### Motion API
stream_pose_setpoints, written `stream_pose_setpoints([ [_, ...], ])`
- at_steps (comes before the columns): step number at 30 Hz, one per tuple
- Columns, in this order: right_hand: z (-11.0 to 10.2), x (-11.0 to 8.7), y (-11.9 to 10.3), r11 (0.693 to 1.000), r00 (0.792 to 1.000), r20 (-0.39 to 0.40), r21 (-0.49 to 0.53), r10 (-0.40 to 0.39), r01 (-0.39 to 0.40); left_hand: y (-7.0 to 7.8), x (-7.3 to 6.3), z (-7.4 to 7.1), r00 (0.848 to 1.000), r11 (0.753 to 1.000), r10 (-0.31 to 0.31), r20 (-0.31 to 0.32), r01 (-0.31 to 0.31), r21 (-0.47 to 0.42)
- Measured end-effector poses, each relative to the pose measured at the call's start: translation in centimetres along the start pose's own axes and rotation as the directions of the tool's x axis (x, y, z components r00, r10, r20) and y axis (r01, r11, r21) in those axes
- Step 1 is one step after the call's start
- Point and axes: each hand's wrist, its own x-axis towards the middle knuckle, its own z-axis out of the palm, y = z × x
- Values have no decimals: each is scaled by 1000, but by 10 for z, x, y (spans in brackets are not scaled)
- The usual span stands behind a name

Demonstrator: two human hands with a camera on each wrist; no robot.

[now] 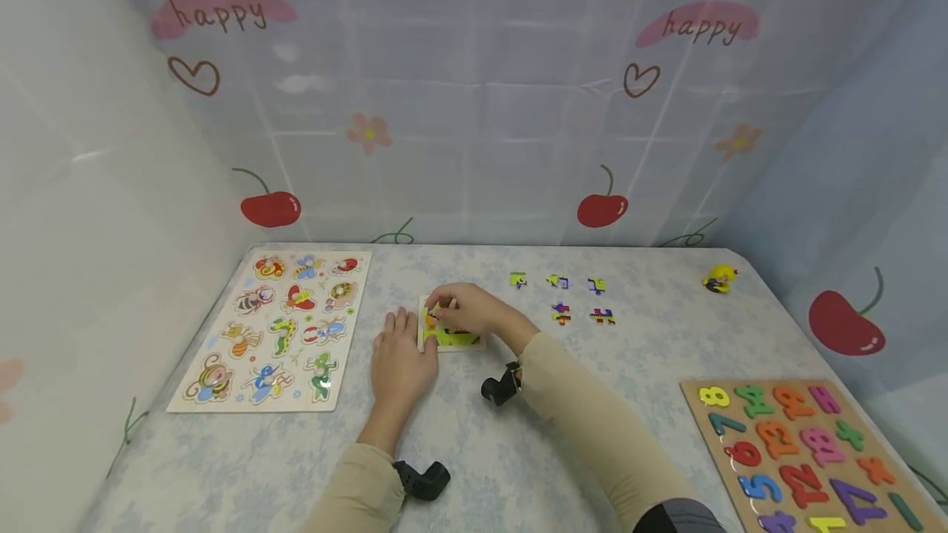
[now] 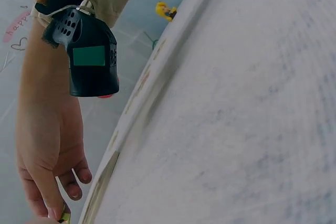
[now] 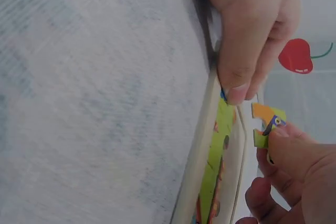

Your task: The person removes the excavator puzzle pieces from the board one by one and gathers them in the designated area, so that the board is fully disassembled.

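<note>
My right hand (image 1: 474,308) pinches a small jigsaw piece (image 3: 269,113) between thumb and fingertips. The piece shows orange, green and dark blue, tilted up over a small puzzle tray (image 3: 198,161) with a pale wooden rim. Inside the tray lie fitted pieces (image 1: 455,339), mostly yellow-green; the right hand covers its upper part in the head view. My left hand (image 1: 403,360) lies palm down at the tray's left side with fingers stretched forward. Its thumb (image 3: 241,72) rests at the tray's edge in the right wrist view.
Several loose jigsaw pieces (image 1: 560,314) lie right of the tray. An insect peg board (image 1: 348,344) is at the left, and a number board (image 1: 699,426) at the front right. A small yellow toy (image 1: 720,278) stands at the back right. A patterned curtain (image 1: 474,105) hangs behind.
</note>
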Motion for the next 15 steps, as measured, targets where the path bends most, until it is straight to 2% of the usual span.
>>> stream_pose_setpoints([
  [8,-9,-5,4,995,991,-94,-13,93,-94,1,-1,-1,1000,1000,-16,2,16,-9],
  [15,-32,-33,27,990,979,-157,-28,129,-135,2,-1,-1,1000,1000,-23,5,23,-2],
])
